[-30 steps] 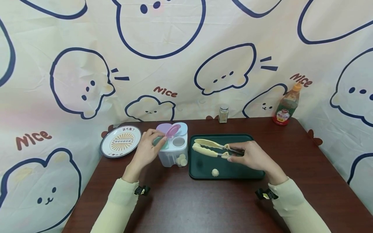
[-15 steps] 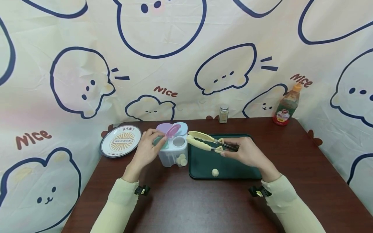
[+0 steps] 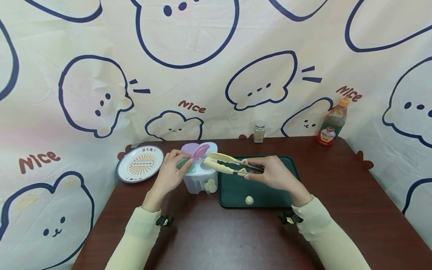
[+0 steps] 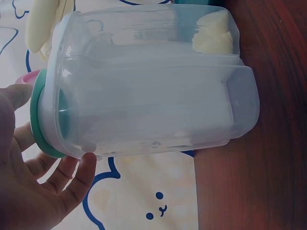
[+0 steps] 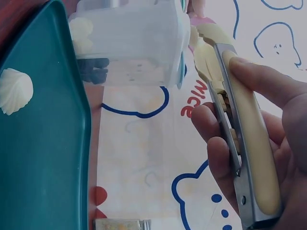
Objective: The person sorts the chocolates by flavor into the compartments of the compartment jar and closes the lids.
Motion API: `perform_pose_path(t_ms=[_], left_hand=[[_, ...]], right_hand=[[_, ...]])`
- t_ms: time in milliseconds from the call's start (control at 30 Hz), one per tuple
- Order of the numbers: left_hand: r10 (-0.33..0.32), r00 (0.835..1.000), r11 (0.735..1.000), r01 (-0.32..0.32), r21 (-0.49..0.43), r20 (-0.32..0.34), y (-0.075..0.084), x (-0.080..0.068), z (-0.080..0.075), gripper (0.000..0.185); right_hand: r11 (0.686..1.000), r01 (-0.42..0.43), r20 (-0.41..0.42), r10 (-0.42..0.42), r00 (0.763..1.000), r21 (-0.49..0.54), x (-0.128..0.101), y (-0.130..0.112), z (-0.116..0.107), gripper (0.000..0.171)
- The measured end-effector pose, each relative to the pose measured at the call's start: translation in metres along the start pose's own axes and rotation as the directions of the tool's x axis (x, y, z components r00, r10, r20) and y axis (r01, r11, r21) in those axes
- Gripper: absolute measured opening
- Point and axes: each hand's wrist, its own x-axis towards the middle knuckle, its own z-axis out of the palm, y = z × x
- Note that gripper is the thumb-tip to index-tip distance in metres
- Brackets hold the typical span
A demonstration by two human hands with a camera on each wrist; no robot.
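My left hand (image 3: 168,170) is at the top of a clear multi-compartment storage container (image 3: 199,183), its thumb and index finger at the raised pink flap lid (image 3: 200,152). The other fingers lie along the green lid (image 4: 37,115) and rim in the left wrist view. My right hand (image 3: 275,172) grips cream-tipped tongs (image 3: 222,158) with metal arms. Their tips overlap the container's uncovered round opening in the head view. Several small white pieces (image 4: 213,38) lie low in one compartment. One white, ridged bun-like piece (image 5: 16,91) sits on the green tray (image 3: 233,187).
A patterned plate (image 3: 140,165) lies left of the container. At the back stand a small glass shaker jar (image 3: 259,132) and, to its right, an orange-capped sauce bottle (image 3: 332,122). A printed cloth hangs behind the brown table (image 3: 216,240).
My right hand has carried the tongs leftward from over the tray to the top of the container. The left hand, the container and the piece on the tray have stayed in place.
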Motion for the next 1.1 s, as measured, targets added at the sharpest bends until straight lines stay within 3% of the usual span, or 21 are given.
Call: perform_pose_path(t_ms=[167,400,600,1100], left_hand=[[0.002,1.0,1.0,-0.002,0.0,-0.003,0.0,0.0,0.0,0.046],[0.051,0.998,0.999,-0.05,0.021,-0.039,0.001,0.001,0.0,0.04],[0.036,0.999,0.999,-0.035,0.022,-0.029,0.0,0.001,0.0,0.041],[0.033,0.999,0.999,-0.033,0.009,-0.021,0.0,0.001,0.0,0.041]], right_hand=[[1.0,-0.007,0.019,0.007,1.0,-0.01,0.003,-0.001,0.0,0.048],[1.0,-0.029,0.033,0.029,0.999,-0.005,0.004,-0.004,-0.001,0.048],[1.0,-0.026,0.026,0.026,0.999,-0.012,0.002,-0.002,-0.003,0.049],[0.994,-0.06,0.035,0.064,0.997,-0.088,-0.023,0.026,-0.023,0.054]])
